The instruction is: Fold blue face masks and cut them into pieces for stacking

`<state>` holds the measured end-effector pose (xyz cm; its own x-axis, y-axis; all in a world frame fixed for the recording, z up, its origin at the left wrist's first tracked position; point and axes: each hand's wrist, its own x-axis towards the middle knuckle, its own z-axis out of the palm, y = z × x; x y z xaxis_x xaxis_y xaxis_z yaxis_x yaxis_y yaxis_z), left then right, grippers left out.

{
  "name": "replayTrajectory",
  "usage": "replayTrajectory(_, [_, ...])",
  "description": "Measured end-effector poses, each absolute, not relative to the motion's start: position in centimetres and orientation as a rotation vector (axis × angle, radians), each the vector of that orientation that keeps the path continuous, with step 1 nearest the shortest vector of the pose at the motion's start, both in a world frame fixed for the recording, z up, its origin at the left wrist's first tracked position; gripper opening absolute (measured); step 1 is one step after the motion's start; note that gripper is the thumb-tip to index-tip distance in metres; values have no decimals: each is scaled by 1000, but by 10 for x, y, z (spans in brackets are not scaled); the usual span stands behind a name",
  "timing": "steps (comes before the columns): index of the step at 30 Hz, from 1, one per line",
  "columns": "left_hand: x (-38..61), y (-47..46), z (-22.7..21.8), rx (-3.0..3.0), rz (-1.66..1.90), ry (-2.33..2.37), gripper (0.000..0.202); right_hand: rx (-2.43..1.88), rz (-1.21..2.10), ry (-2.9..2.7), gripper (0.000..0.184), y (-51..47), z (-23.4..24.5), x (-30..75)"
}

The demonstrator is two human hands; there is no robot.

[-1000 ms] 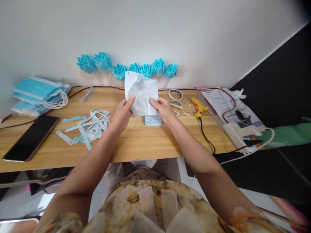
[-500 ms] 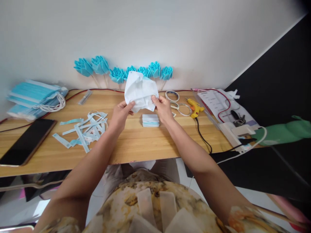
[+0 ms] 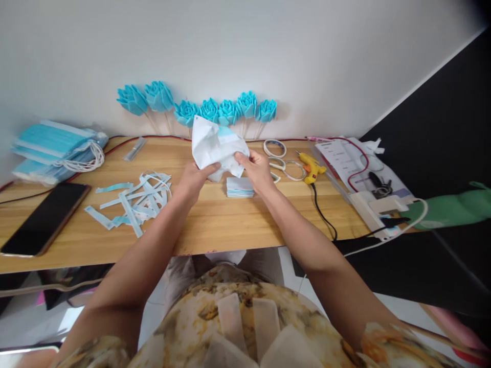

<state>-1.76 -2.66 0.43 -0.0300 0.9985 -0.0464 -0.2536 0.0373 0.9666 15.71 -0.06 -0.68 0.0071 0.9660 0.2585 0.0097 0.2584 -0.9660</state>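
Note:
Both my hands hold a crumpled white mask sheet (image 3: pixel 213 143) with a pale blue patch, raised above the wooden desk (image 3: pixel 215 220). My left hand (image 3: pixel 195 181) pinches its lower left edge. My right hand (image 3: pixel 256 171) pinches its lower right edge. Directly below, between my hands, lies a small stack of cut blue and white mask squares (image 3: pixel 240 187). A row of blue fabric roses on sticks (image 3: pixel 199 105) leans against the wall behind the sheet.
Cut mask strips (image 3: pixel 132 202) lie to the left, with a dark phone (image 3: pixel 44 217) and a pile of blue masks (image 3: pixel 57 151) beyond. On the right are elastic loops (image 3: pixel 282 161), a yellow glue gun (image 3: pixel 312 167), papers and a power strip (image 3: pixel 374 209).
The sheet has been crumpled and drawn in between my hands, which moved closer together and a little lower, toward the stack of squares.

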Motion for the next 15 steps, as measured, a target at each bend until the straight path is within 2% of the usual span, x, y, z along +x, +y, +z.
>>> replayTrajectory(5, [-21,-21,1,930,1395,1100,44,-1032,1218,-1309,58,-4,2,157])
replayTrajectory(8, [-23,-19,0,916,1425,1079,40,-1033,1290,-1365,55,-7,2,157])
replayTrajectory(12, [-25,-18,3,921,1430,1079,37,-1061,1228,-1438,47,-3,-2,159])
replayTrajectory(15, [-27,-20,7,972,1433,1123,37,-1072,1059,-1429,46,1,2,165])
